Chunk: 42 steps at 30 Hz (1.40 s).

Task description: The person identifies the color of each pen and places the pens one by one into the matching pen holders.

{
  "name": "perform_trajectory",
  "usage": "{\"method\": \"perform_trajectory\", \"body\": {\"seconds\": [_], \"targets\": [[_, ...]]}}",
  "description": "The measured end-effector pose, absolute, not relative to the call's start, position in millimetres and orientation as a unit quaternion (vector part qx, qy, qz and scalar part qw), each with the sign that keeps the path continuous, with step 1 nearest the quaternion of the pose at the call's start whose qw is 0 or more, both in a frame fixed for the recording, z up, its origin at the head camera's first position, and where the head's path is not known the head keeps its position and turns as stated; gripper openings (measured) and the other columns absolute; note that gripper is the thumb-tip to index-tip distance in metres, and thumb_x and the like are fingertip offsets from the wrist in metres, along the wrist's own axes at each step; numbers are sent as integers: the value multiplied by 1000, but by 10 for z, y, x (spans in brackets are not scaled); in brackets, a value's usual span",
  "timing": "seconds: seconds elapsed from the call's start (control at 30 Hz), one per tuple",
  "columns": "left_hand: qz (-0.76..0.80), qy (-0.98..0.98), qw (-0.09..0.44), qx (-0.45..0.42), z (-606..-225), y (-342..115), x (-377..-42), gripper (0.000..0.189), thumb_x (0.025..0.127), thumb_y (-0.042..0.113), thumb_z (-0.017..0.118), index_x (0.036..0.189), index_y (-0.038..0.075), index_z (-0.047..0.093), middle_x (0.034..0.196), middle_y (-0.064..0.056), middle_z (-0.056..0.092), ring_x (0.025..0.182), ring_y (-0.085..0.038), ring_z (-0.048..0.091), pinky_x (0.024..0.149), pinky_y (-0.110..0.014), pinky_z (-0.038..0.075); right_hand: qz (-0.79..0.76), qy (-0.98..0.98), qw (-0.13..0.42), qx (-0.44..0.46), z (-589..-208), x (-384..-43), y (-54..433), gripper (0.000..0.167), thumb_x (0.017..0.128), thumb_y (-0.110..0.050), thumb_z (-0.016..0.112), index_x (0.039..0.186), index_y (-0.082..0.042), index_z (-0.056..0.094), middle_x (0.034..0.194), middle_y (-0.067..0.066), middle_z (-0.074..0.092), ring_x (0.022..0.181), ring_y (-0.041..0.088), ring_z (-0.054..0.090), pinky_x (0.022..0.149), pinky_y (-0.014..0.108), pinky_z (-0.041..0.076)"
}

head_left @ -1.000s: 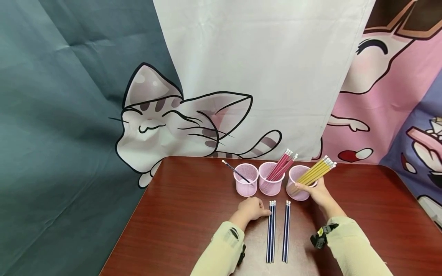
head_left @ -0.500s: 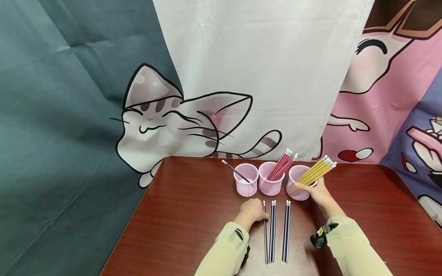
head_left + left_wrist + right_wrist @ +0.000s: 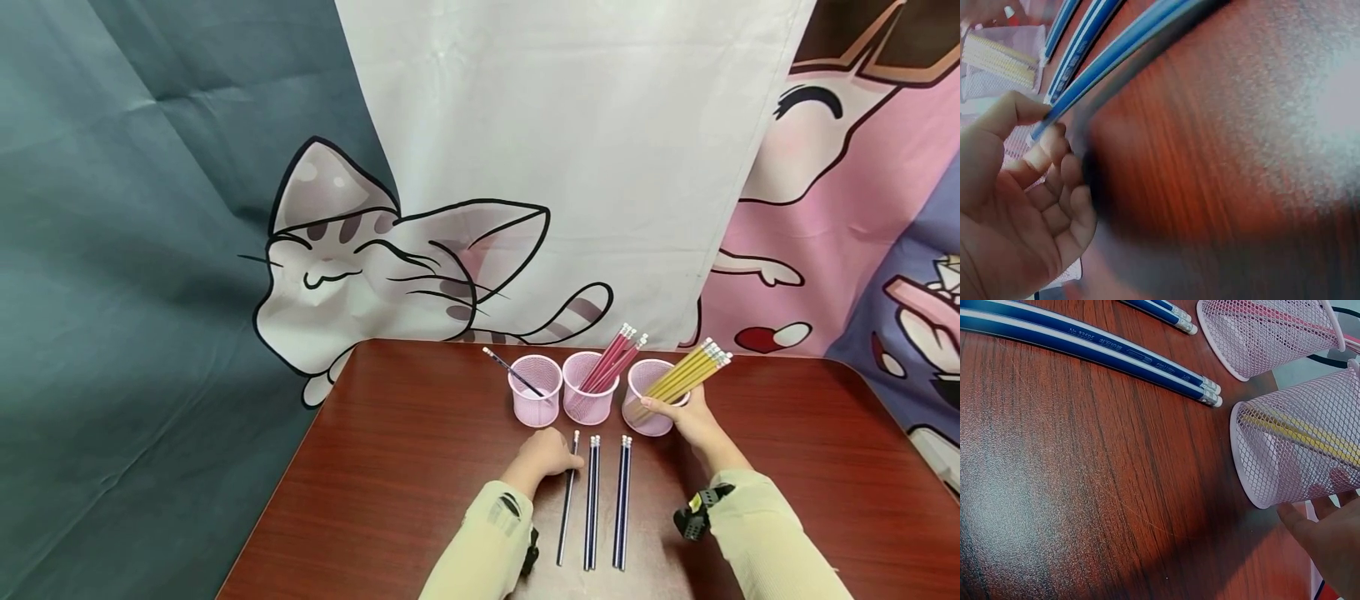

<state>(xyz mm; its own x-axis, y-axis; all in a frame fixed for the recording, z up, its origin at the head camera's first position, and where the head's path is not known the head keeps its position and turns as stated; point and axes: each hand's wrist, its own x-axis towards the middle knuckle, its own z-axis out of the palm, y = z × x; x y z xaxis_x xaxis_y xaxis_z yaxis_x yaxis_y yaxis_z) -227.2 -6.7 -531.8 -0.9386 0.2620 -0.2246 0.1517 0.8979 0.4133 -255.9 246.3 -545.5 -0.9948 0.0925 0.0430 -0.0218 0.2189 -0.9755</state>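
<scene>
My left hand (image 3: 546,454) pinches one blue striped pencil (image 3: 566,521) near its eraser end, between thumb and fingertips. In the left wrist view this pencil (image 3: 1107,69) slants away from the fingers, close over the table. Just right of it lie two pairs of blue pencils, the nearer pair (image 3: 592,504) and the farther pair (image 3: 622,504), erasers pointing away from me. My right hand (image 3: 699,425) grips the rightmost pink mesh pencil cup (image 3: 648,427), thumb at its rim. Several yellow pencils (image 3: 682,375) lean right inside that cup.
The middle mesh cup (image 3: 588,410) bears several red pencils (image 3: 611,362). A single blue pencil (image 3: 501,362) leans left in the left mesh cup (image 3: 536,412). Behind the brown wooden table (image 3: 390,467) hangs a cartoon-printed cloth (image 3: 600,125).
My left hand has drawn one blue pencil leftward, away from the left group, and its near end has swung left. The right hand and its cup have stayed in place.
</scene>
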Motion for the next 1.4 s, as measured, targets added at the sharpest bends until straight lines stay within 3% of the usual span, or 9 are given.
{"method": "perform_trajectory", "body": {"seconds": [0.2,0.3,0.5,0.67,0.97,1.1,1.17,1.33,1.4], "targets": [[315,925,166,132,-5236,-134,-2296,33,74,24,69,49,11,52,38,6,44,38,-8,42,40,-23,35,638,-769,47,-14,-5271,-2482,2373,80,80,-15,72,134,-1,15,124,17,36,103,8,40,90,15,28],[363,906,184,119,-5178,-147,-2321,28,76,20,69,54,10,55,41,2,50,38,-9,48,40,-23,41,644,-763,56,-8,-5271,-2478,2371,76,80,-11,71,133,-1,18,120,13,40,100,6,42,86,13,29],[431,877,192,92,-5070,-145,-2384,19,76,10,69,61,6,59,46,-5,57,39,-11,53,46,-29,51,633,-772,54,-18,-5295,-2487,2397,71,79,-19,73,129,-11,23,114,0,40,100,0,41,88,14,29],[444,873,174,105,-4934,-152,-2415,17,76,9,69,64,7,58,53,-11,62,46,-22,61,50,-34,52,628,-776,48,-20,-5267,-2479,2392,76,79,-17,72,130,-3,18,119,10,37,101,5,39,91,19,27],[486,854,150,111,-4745,-191,-2446,15,77,9,68,67,5,58,52,-8,61,54,-30,64,49,-34,52,641,-764,66,-3,-5626,-2650,2527,71,76,-24,77,127,-18,28,114,1,42,101,6,43,89,16,29],[522,837,131,101,-4719,-225,-2492,11,77,5,65,69,5,57,52,-3,58,51,-25,63,52,-38,53,638,-765,84,-2,-5795,-2743,2579,69,75,-22,78,125,-21,30,114,1,43,100,5,45,85,11,31],[542,827,116,93,-4695,-239,-2515,10,76,4,64,69,4,56,52,-2,58,47,-20,61,48,-34,52,636,-767,87,2,-5829,-2759,2590,70,75,-22,77,126,-21,29,115,1,43,100,5,44,84,9,30],[591,800,69,69,-4608,-268,-2566,11,76,2,65,70,2,56,57,-10,61,45,-15,59,42,-22,47,634,-769,87,9,-5769,-2725,2570,72,75,-25,77,127,-19,28,116,3,42,100,5,45,83,7,31],[608,790,41,64,-4570,-279,-2585,11,76,2,65,70,0,57,58,-11,62,45,-16,59,44,-24,49,633,-770,81,6,-5699,-2691,2552,74,75,-26,77,128,-17,27,117,4,41,100,4,45,85,10,31]]}}
